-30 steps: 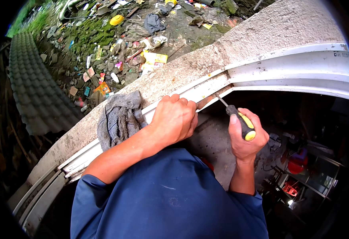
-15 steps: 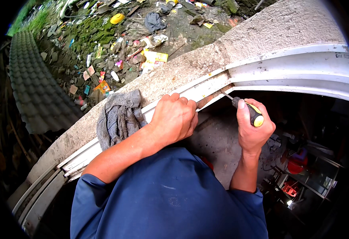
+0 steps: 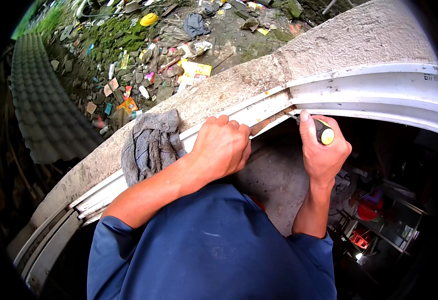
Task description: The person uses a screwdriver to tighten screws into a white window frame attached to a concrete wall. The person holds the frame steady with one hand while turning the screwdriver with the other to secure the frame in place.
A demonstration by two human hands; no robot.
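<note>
In my right hand [image 3: 326,157] is a screwdriver [image 3: 325,134] with a black and yellow handle, my thumb laid along it. Its thin shaft points up and left to the inner corner of a white window frame [image 3: 271,106], where brown dirt shows in the track. The very tip is hard to make out. My left hand [image 3: 221,145] is curled over the inner edge of the frame, left of that corner; its fingertips are hidden. Beside the left forearm, a dirty grey rag [image 3: 151,142] lies draped across the frame and the rough concrete sill [image 3: 239,90].
Beyond the sill, the ground lower down is strewn with litter, stones and moss, including a yellow round thing [image 3: 149,19]. A tiled roof [image 3: 44,105] runs along the left. Inside, below right, are a red container [image 3: 369,207] and a glass-topped table [image 3: 401,227] in shadow.
My right hand has shifted slightly right, and the screwdriver's handle has tilted, with less of its shaft showing. The left hand keeps its place on the frame; the view has shifted a little.
</note>
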